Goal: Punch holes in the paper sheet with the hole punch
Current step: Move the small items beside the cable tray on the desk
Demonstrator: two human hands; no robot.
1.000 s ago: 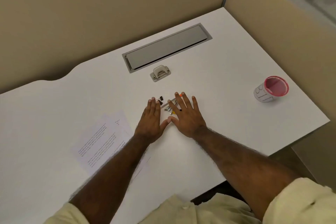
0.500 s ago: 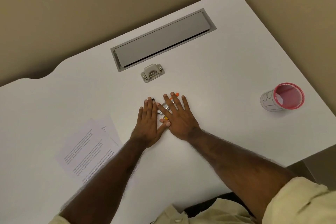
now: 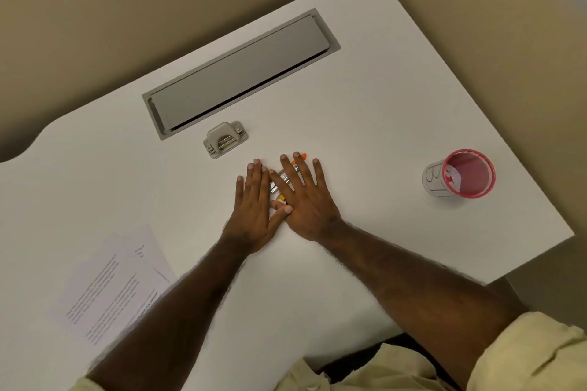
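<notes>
The left hand [image 3: 254, 206] and right hand [image 3: 305, 197] lie flat over a cluster of small items [image 3: 282, 181]; only orange, yellow and metallic parts show, so their type cannot be told. The left forearm covers a corner of the paper sheets [image 3: 111, 282], whose print is too small to read.

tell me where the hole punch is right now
In the head view the hole punch sits untouched on the desk, just in front of the grey cable hatch, beyond the left hand.
</notes>
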